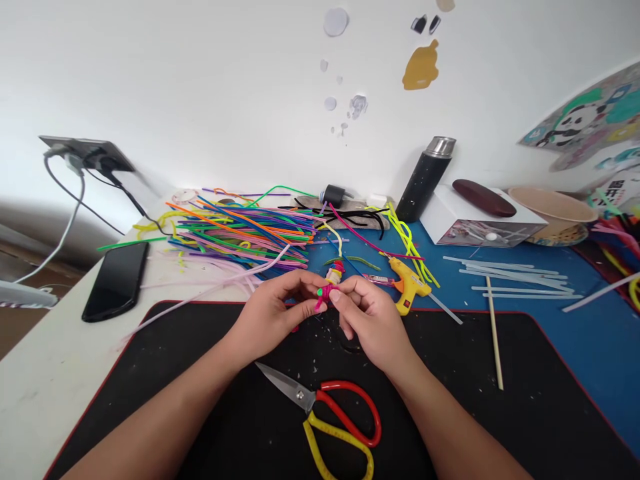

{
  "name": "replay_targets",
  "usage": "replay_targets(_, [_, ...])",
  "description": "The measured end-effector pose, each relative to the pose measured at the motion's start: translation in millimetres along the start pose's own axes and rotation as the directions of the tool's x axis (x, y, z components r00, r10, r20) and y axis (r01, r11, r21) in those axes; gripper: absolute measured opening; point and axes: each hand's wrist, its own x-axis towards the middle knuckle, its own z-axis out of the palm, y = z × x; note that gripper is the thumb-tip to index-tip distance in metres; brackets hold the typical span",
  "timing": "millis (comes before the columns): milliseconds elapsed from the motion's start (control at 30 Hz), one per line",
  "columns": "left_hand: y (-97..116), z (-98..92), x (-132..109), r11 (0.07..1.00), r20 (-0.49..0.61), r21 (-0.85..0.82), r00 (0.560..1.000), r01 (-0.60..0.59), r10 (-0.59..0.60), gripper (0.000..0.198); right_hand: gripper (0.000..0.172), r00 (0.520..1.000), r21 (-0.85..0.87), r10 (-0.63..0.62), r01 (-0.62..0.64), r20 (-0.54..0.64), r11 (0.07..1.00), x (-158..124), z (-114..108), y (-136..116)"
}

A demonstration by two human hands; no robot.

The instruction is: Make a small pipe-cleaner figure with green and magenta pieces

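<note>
Between my fingertips, over the upper part of the black mat (210, 400), is a small magenta pipe-cleaner piece (326, 293) with a green spot on its left. My left hand (274, 313) pinches it from the left, and my right hand (374, 319) pinches its right side. Fingers hide part of its shape. Just behind it stands a small figure-like piece (335, 272) in red, white and blue; whether it touches the magenta piece I cannot tell. Scissors (300, 396) with one red and one yellow handle lie open on the mat below my hands.
A heap of coloured pipe cleaners (245, 230) lies behind my left hand. A yellow glue gun (409, 285) rests right of my hands. Glue sticks (520, 280), a wooden stick (494, 333), a black flask (427, 179) and a white box (480, 213) are farther right. A phone (116, 280) lies left.
</note>
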Motion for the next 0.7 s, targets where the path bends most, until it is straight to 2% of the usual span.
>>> replay_targets(300, [0.9,-5.0,-0.4,0.964,0.051,-0.171,0.979,0.202,-0.196,0.030,0.030,0.999,-0.001,-0.024,0.024,0.029,1.000,-2.3,2.8,-1.1])
replay_targets(700, [-4.9,-9.3,1.7,0.935,0.075,-0.267,0.973,0.231,-0.219,0.033,0.031,0.998,-0.015,-0.036,0.037,0.049,0.999,-4.3,4.4,-3.4])
